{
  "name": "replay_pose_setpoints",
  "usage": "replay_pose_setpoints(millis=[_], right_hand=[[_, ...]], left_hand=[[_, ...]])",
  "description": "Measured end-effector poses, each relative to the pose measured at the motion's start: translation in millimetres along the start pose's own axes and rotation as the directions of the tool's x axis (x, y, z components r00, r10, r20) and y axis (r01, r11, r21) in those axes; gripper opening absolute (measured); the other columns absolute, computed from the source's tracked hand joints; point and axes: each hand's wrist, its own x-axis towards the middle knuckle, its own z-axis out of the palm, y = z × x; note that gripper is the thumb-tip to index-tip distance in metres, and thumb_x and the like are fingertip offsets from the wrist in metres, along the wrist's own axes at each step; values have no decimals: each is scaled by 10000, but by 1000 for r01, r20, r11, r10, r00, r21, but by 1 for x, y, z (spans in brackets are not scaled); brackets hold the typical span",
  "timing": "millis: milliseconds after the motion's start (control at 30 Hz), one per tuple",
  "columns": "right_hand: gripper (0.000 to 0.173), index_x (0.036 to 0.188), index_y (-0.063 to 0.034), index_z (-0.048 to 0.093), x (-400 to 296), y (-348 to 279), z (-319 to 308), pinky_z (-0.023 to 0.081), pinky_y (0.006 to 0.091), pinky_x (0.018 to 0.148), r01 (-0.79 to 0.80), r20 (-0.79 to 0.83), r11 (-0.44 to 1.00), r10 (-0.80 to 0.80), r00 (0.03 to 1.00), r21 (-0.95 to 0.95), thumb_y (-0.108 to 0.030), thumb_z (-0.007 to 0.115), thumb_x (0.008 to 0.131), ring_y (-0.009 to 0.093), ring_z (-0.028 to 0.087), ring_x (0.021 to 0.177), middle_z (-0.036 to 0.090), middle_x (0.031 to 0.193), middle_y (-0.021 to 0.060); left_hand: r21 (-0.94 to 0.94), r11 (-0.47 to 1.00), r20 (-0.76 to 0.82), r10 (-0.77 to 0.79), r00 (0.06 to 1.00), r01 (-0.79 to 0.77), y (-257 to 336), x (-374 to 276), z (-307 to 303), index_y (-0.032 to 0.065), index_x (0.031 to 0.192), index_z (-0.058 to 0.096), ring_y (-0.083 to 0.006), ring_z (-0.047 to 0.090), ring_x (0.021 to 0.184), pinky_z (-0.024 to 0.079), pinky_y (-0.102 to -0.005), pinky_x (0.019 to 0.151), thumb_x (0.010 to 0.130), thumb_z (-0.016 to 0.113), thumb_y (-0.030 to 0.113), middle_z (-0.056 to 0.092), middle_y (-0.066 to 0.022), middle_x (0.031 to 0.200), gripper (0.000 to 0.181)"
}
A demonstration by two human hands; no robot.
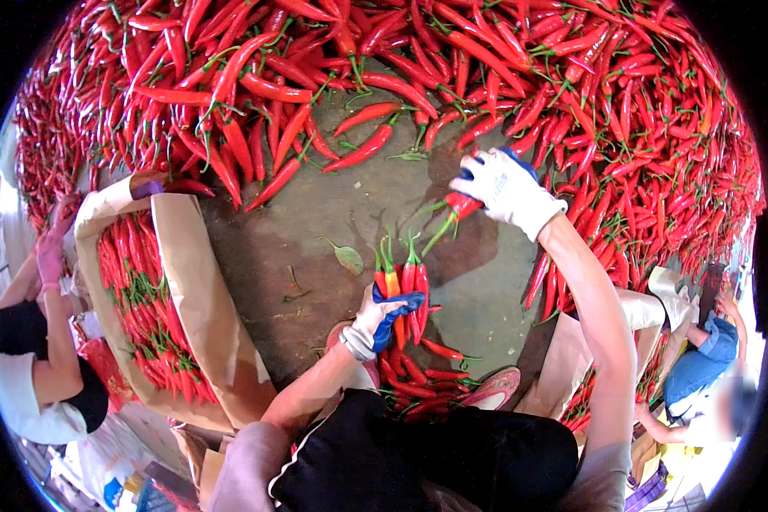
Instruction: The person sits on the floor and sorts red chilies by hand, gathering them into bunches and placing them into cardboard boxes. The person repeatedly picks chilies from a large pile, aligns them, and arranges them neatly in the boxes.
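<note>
My left hand (390, 317), in a white and blue coated work glove, is closed around a small bunch of red chili peppers (416, 288), green stems pointing up. One of them is partly orange. Up and to the right, my right hand (502, 189), in a matching glove, grips a few more red chilies (462, 206), their stems pointing down and left towards the bunch. A great heap of red chilies (262, 77) curves around the far side. Below my left hand, a smaller pile of chilies (422, 384) lies between my shoes.
An open brown paper bag (205, 307) packed with chilies in rows stands at the left. Another paper bag (560, 358) with chilies is at the right. Loose leaves (347, 257) lie on the floor. One co-worker (45, 365) is at the far left, another (697, 377) at the far right.
</note>
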Motion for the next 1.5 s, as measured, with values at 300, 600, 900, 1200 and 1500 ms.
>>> replay_pose_setpoints(millis=[300, 600, 900, 1200, 1500], right_hand=[[462, 1153, -114, 564, 74, -21, -37, 495, 452, 806, -133, -176, 752, 315, 933, 645, -223, 683, 720, 360, 625, 882, 651, 953, 167], [572, 1235, -138, 537, 69, -53, -19, 489, 430, 867, 9, -59, 863, 24, 998, 505, -179, 698, 688, 319, 597, 996, 616, 1052, 144], [441, 1093, 2, 595, 2, -65, 8, 466, 319, 825, -130, 166, -107, 510, 844, 986, -150, 760, 713, 144, 590, 853, 670, 944, 76], [214, 1008, -9, 628, 40, -114, 17, 444, 258, 651, -81, 505, -583, 616, 604, 809, -117, 675, 830, 83, 513, 706, 603, 807, -2], [221, 1018, 1, 644, 19, -131, 8, 454, 271, 675, -31, 561, -735, 490, 667, 678, -160, 666, 867, 91, 540, 740, 619, 831, -5]], left_hand=[[-201, 892, -171, 374, 911, -404, 69, 7, -3, 77, 1120, 542, -290, 650, 882, 548, -432, 768, 816, 645, 112, 643, -114, 967, 323], [-84, 908, -292, 371, 881, -410, 77, -20, -43, 63, 1033, 542, -277, 649, 777, 549, -394, 688, 805, 630, 107, 622, -108, 861, 248], [87, 864, -256, 501, 827, -496, 112, 15, -4, 23, 1027, 627, -161, 650, 816, 527, -299, 760, 741, 690, -46, 661, -51, 915, 301], [992, 10, 90, 636, 766, -125, 158, 57, 40, 104, 994, 639, -355, 650, 810, 518, -407, 706, 624, 784, 267, 672, -160, 861, 430], [880, 387, 100, 415, 904, -275, 120, 49, 30, 75, 1047, 646, -323, 660, 818, 513, -390, 740, 597, 826, 226, 679, -160, 880, 508]])
